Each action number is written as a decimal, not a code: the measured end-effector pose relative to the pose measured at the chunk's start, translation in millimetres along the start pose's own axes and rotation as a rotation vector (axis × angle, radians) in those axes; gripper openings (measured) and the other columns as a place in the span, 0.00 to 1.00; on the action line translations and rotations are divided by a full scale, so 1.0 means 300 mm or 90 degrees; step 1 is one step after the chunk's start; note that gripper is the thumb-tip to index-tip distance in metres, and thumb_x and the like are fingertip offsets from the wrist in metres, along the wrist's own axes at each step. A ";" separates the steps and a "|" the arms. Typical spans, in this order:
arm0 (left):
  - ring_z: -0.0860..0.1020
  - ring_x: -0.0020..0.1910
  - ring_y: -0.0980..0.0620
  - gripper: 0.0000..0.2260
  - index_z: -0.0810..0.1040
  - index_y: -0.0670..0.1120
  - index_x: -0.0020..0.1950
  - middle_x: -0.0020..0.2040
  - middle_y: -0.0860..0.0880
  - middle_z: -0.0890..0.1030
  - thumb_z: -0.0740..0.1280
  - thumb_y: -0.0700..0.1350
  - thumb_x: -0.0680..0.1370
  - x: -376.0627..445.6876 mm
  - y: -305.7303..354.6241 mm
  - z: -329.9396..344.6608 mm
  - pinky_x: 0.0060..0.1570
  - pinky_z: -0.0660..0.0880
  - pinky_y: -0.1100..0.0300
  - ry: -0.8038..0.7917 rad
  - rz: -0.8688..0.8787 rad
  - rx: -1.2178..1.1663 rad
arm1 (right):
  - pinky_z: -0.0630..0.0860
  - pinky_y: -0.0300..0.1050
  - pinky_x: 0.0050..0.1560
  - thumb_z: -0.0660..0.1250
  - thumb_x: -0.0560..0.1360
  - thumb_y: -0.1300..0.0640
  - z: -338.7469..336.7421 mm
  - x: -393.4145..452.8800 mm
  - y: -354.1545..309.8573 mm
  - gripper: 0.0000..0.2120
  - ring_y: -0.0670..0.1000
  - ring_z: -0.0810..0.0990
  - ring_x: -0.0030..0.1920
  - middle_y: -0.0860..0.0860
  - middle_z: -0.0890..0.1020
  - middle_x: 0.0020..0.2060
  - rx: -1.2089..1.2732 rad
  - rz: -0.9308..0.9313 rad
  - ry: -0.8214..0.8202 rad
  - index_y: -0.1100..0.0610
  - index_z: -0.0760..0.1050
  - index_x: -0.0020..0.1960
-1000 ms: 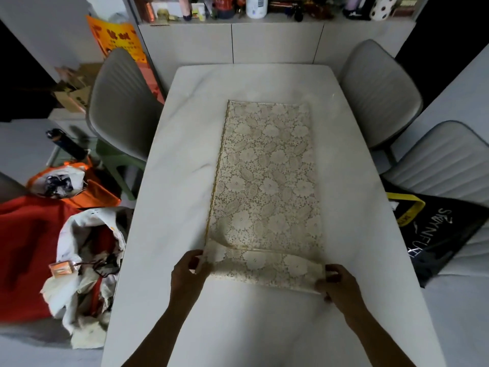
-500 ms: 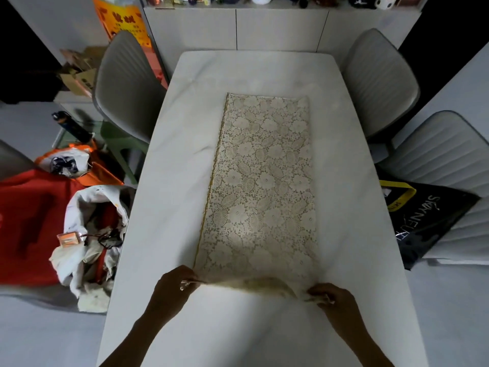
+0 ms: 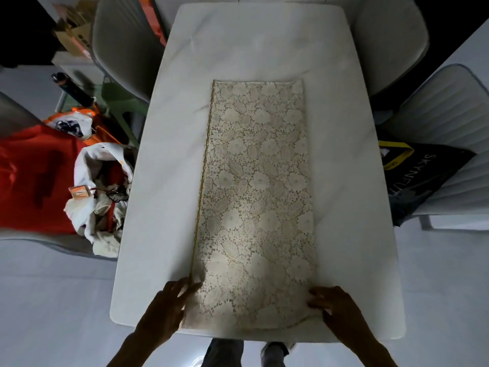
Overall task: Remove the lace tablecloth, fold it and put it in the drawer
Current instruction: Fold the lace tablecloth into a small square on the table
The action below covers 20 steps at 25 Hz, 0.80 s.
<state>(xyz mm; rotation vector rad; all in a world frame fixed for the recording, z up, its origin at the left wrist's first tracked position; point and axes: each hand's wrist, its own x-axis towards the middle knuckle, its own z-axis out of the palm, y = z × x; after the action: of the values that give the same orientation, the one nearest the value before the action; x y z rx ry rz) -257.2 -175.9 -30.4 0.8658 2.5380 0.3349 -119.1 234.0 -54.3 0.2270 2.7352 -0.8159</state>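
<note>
Head cam: left hand (image 3: 166, 308) and right hand (image 3: 337, 311), fingers flat, press the lace tablecloth (image 3: 255, 197) at the counter's (image 3: 164, 181) near edge.

the cream floral lace tablecloth (image 3: 256, 197), folded into a long strip, lies lengthwise down the middle of the white marble-look bench (image 3: 164, 181), its near end at the bench's near edge. the left hand (image 3: 169, 305) rests on its near left corner, the right hand (image 3: 333, 305) on its near right corner. a grey padded chair (image 3: 124, 46) stands left of the bench's far end, and two grey padded chairs (image 3: 391, 41) to the right. a black printed bag (image 3: 423, 178) lies on the nearer right chair. a white cloth bundle (image 3: 103, 197) sits left of the bench.
</note>
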 end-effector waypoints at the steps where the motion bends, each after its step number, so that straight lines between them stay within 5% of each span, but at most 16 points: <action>1: 0.81 0.50 0.46 0.40 0.74 0.50 0.68 0.58 0.43 0.81 0.82 0.40 0.58 0.002 0.008 0.014 0.38 0.82 0.56 -0.001 -0.017 0.033 | 0.79 0.47 0.45 0.82 0.56 0.67 0.001 0.000 -0.005 0.23 0.52 0.83 0.47 0.44 0.85 0.52 -0.030 -0.006 -0.007 0.45 0.85 0.44; 4: 0.80 0.53 0.46 0.26 0.82 0.49 0.61 0.58 0.43 0.80 0.81 0.40 0.63 0.027 -0.001 0.017 0.46 0.82 0.52 0.023 -0.052 -0.031 | 0.78 0.48 0.50 0.80 0.61 0.66 -0.006 0.010 -0.014 0.18 0.52 0.81 0.51 0.46 0.84 0.54 -0.027 0.005 -0.009 0.47 0.86 0.45; 7: 0.72 0.53 0.54 0.07 0.85 0.50 0.49 0.52 0.49 0.80 0.70 0.48 0.74 0.082 -0.045 -0.013 0.51 0.76 0.53 0.080 -0.077 -0.155 | 0.71 0.38 0.55 0.76 0.68 0.67 -0.049 0.040 -0.013 0.14 0.46 0.76 0.55 0.44 0.83 0.54 0.121 0.070 0.025 0.52 0.85 0.50; 10: 0.78 0.46 0.52 0.07 0.80 0.49 0.41 0.42 0.51 0.81 0.69 0.49 0.77 0.217 -0.085 -0.108 0.44 0.71 0.64 0.085 -0.283 -0.433 | 0.76 0.34 0.43 0.73 0.73 0.58 -0.159 0.181 -0.051 0.03 0.51 0.83 0.45 0.49 0.86 0.41 0.385 0.260 0.075 0.53 0.85 0.45; 13: 0.69 0.33 0.53 0.17 0.73 0.40 0.34 0.31 0.49 0.72 0.69 0.47 0.78 0.386 -0.103 -0.172 0.33 0.65 0.64 0.155 -0.330 -0.592 | 0.77 0.38 0.40 0.71 0.75 0.56 -0.228 0.386 -0.088 0.10 0.43 0.81 0.37 0.44 0.85 0.33 0.472 0.294 0.168 0.45 0.84 0.37; 16: 0.62 0.31 0.51 0.22 0.67 0.35 0.33 0.31 0.45 0.65 0.68 0.49 0.79 0.516 -0.107 -0.180 0.28 0.60 0.62 0.189 -0.357 -0.617 | 0.78 0.53 0.48 0.69 0.76 0.55 -0.215 0.538 -0.083 0.07 0.51 0.80 0.40 0.55 0.85 0.38 0.417 0.316 0.193 0.56 0.84 0.43; 20: 0.65 0.28 0.50 0.24 0.71 0.35 0.35 0.27 0.42 0.70 0.63 0.54 0.80 0.593 -0.134 -0.117 0.29 0.63 0.58 0.197 -0.363 -0.510 | 0.78 0.51 0.52 0.66 0.78 0.49 -0.159 0.616 -0.034 0.12 0.54 0.81 0.47 0.53 0.85 0.43 0.295 0.329 0.179 0.55 0.84 0.52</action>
<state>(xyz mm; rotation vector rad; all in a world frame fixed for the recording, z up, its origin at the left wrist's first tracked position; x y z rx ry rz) -421.1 -98.8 -71.5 -0.2206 2.4203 1.2342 -307.2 265.0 -67.5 1.1612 2.4796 -1.3111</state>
